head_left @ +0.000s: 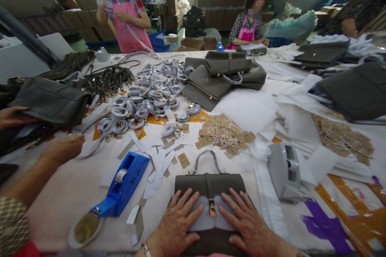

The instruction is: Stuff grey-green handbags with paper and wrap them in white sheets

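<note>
A dark grey-green handbag (211, 180) lies on the table at the bottom centre, its wrapped handle pointing away from me and a gold clasp at its middle. White sheet material covers part of its front, below the flap. My left hand (180, 221) rests on the left side of the bag with fingers spread. On the right side lies my right hand (245, 221), its fingers also spread flat on the bag and the white sheet. Neither hand grips anything.
Left stands a blue tape dispenser (126, 184); right, a grey one (286, 172). Beyond are brown tags (224, 132), wrapped straps (153, 92) and stacked bags (208, 84). A co-worker's hand (64, 148) reaches in from the left. Two people in pink aprons are behind the table.
</note>
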The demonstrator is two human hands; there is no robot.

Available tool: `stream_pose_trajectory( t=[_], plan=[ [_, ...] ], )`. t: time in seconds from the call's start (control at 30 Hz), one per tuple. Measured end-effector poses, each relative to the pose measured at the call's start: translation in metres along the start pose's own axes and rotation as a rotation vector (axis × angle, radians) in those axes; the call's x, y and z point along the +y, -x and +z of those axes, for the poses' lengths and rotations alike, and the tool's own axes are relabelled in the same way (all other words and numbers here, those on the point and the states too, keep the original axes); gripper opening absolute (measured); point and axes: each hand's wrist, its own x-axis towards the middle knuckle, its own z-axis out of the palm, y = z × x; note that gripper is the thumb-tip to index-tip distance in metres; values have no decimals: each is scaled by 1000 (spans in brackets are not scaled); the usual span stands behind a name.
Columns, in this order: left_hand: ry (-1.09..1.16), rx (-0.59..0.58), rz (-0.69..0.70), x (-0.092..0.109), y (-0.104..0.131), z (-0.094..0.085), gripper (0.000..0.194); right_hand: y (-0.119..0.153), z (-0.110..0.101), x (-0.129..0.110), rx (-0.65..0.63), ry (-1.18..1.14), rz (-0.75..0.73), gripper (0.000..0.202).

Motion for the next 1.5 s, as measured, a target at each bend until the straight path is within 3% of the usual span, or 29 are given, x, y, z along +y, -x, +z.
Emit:
stream_pose_trajectory(
  t=[0.13, 0.33, 0.53, 0.73, 0.93, 1.07, 1.3, 1.37, 1.43, 1.5],
  plan=[
    [-144, 122, 63, -1, 4, 12, 79, 4, 2, -11, 82, 26, -25, 74],
    [-300, 427, 162, -1, 4, 41, 55, -5, 13, -31, 326, 158, -42, 53],
    [-347, 504, 151, 18, -9, 38, 46, -20, 25, -50, 445, 185, -29, 44],
    [-221, 588, 232, 31, -19, 52, 25, -31, 55, -63, 516, 124, -15, 30],
    [-154, 664, 341, 31, -16, 56, 27, -28, 53, -61, 538, -40, 24, 33],
    [-97, 614, 428, 31, -13, 56, 29, -24, 51, -56, 512, -36, -68, 30],
    [-158, 427, 277, 36, 4, 53, 22, 1, 57, -69, 492, 79, 23, 26],
    [-204, 382, 223, 39, 18, 56, 37, 15, 60, -75, 463, 105, 75, 28],
    [-254, 339, 152, 43, 32, 63, 64, 26, 61, -79, 387, 115, 105, 42],
    [-293, 339, 100, 46, 42, 72, 76, 31, 61, -81, 307, 107, 115, 51]
  ],
)
